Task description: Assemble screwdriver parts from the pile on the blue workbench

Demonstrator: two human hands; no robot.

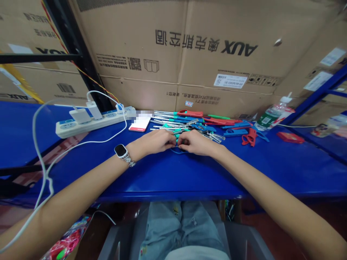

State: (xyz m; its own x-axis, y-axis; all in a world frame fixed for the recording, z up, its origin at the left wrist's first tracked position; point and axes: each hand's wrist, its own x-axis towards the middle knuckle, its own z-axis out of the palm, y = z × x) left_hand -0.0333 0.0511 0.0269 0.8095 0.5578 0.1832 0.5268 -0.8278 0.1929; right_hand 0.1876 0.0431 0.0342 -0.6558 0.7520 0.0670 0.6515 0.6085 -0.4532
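Note:
My left hand (162, 141), with a watch (121, 152) on its wrist, is closed in a pinch just above the blue tabletop (168, 173). Facing it, fingertips almost touching, my right hand (195, 143) is pinched too. What sits between the fingers is too small and covered to name. A thin blue piece (178, 151) shows just below the fingertips. Right behind both hands lies a pile of long-nosed lighters with metal tubes (164, 114), and a red lighter handle (191, 113) tops it. Several teal parts (177, 130) lie in the pile near my knuckles.
Loose blue handle pieces (236, 132) and a red handle piece (249, 137) lie to the right, by a bottle (269, 116) and a red packet (290, 137). At left are a power strip (66, 128), white cables (89, 142) and a card (140, 124). Cardboard (135, 43) stands behind.

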